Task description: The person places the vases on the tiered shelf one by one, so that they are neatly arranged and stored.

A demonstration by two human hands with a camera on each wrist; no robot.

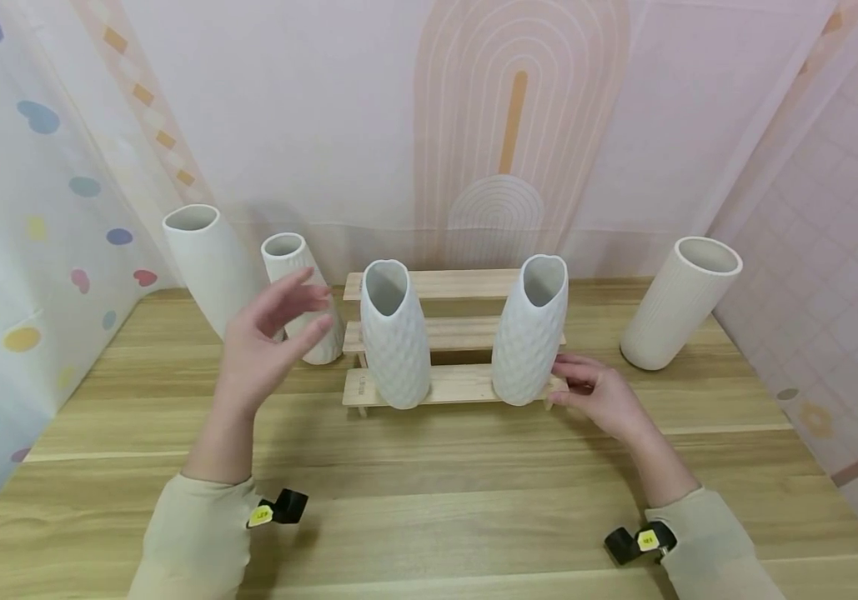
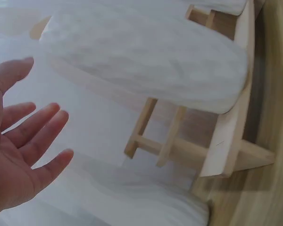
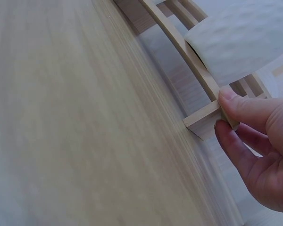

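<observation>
**Right hand [image 1: 603,398] pinches the end of a three-tier wooden rack [image 1: 462,383], left hand [image 1: 263,333] free**

In the head view, the rack stands toward the far side of the wood-grain tabletop [image 1: 429,500], its long axis running left to right between the hands. The right hand is the nearer, touching the right end of the lowest board; the left is raised, apart from the rack's left end, fingers loosely bent and holding nothing. Two dimpled white vases, the left dimpled vase [image 1: 397,358] and the right dimpled vase [image 1: 529,342], stand on that lowest board. A smooth white vase [image 1: 207,262] and a narrow ribbed vase [image 1: 283,260] stand left of the rack; a wider ribbed vase [image 1: 679,304] stands to the right. Small marks on the board's left end are too fine to read, as is the lettering on the left yellow label [image 1: 260,516] and right yellow label [image 1: 648,541] at the wrists.

In the left wrist view, the left hand's fingers are spread, palm bare, clear of both the left dimpled vase and the rack.

In the right wrist view, thumb and fingertips close on the end of the lowest board, just beside the right dimpled vase's base. No brand shows.
</observation>
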